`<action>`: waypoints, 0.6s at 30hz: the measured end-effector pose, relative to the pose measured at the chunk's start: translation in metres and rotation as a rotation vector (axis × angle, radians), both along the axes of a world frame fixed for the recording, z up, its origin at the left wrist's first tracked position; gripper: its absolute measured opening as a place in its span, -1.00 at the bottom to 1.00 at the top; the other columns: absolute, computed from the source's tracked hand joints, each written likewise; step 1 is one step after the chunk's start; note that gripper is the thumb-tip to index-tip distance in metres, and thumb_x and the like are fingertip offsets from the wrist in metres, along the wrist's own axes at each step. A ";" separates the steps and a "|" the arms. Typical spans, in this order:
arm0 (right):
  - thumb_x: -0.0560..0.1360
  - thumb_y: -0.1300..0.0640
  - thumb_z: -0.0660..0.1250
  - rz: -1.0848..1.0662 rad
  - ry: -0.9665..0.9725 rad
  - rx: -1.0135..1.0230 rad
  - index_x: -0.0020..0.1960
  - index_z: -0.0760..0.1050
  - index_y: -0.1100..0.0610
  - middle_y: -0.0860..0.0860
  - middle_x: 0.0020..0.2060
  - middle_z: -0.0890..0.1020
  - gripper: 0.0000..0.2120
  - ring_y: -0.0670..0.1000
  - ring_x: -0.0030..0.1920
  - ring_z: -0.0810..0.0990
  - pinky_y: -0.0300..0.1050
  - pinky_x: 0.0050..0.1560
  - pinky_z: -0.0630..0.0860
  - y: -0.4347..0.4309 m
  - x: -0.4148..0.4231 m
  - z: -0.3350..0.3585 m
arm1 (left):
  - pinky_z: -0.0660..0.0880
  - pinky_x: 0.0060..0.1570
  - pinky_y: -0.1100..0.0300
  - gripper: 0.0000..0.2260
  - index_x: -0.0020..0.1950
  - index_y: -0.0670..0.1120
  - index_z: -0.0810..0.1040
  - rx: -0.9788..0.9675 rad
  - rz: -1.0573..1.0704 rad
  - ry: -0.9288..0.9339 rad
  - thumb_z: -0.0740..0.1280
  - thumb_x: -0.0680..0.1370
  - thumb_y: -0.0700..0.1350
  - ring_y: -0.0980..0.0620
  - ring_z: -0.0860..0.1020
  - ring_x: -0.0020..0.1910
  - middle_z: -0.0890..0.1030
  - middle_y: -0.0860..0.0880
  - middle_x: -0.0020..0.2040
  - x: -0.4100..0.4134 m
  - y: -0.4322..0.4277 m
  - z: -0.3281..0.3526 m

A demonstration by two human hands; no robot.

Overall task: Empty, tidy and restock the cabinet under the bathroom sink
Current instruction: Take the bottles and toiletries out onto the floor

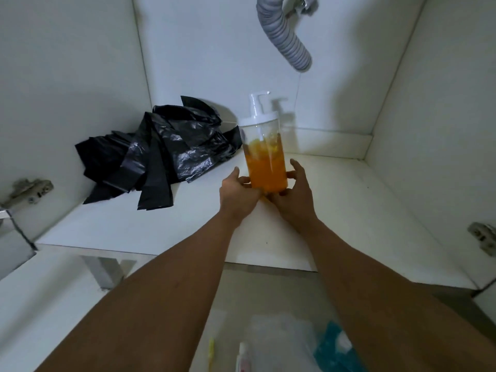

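The left hand and right hand grip the base of a clear cylindrical plastic pump bottle from either side, fingers curled round it. The bottle stands upright inside the cabinet, more than half full of orange liquid, with a white pump on top. The hands hide whether it rests on the white cabinet floor. Just to its left lies a crumpled heap of black plastic bags. A grey ribbed drain hose hangs above. Blurred and cut off at the bottom edge are a teal packet and a white tube.
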State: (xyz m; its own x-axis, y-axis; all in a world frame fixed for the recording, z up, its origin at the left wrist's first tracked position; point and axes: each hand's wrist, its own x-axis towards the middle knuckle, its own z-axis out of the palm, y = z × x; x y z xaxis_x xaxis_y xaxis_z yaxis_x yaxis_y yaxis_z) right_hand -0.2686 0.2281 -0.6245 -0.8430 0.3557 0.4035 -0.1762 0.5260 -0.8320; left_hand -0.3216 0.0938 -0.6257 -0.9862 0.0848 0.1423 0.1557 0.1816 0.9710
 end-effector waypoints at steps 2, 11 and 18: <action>0.34 -0.04 0.56 0.034 0.021 0.019 0.55 0.17 0.04 -0.04 0.24 0.46 -0.10 0.03 0.18 0.55 0.08 0.16 0.57 -0.010 0.018 0.002 | 0.59 -0.11 0.19 -0.24 0.56 -0.11 0.25 0.050 0.019 -0.006 0.51 0.43 -0.12 0.02 0.62 0.09 0.61 0.00 0.14 0.020 -0.006 0.004; 0.33 0.38 0.55 0.168 0.197 -0.051 0.18 0.38 -0.19 -0.45 0.07 0.48 -0.34 -0.33 0.07 0.52 -0.35 -0.06 0.58 -0.093 0.130 0.021 | 0.59 -0.25 0.36 -0.32 0.21 0.03 0.59 0.119 0.135 0.075 0.65 0.18 0.25 0.06 0.68 -0.04 0.66 0.05 0.10 0.138 -0.084 0.031; 0.48 0.01 0.47 0.356 0.044 -0.114 0.39 0.39 -0.06 -0.11 0.24 0.55 -0.47 -0.15 0.11 0.60 -0.09 0.06 0.64 -0.174 0.177 0.020 | 0.65 -0.05 0.13 -0.22 0.30 0.11 0.55 0.027 0.323 0.169 0.63 0.15 0.32 0.10 0.63 0.06 0.66 0.16 0.11 0.210 -0.185 0.038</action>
State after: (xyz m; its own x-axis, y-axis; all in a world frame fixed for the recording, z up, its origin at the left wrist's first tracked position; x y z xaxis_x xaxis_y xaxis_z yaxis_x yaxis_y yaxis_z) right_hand -0.0913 0.0542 -0.6043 -0.9047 0.0883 0.4167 -0.3682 0.3297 -0.8693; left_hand -0.1119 -0.0908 -0.5880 -0.9237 -0.2333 0.3038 0.2535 0.2223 0.9414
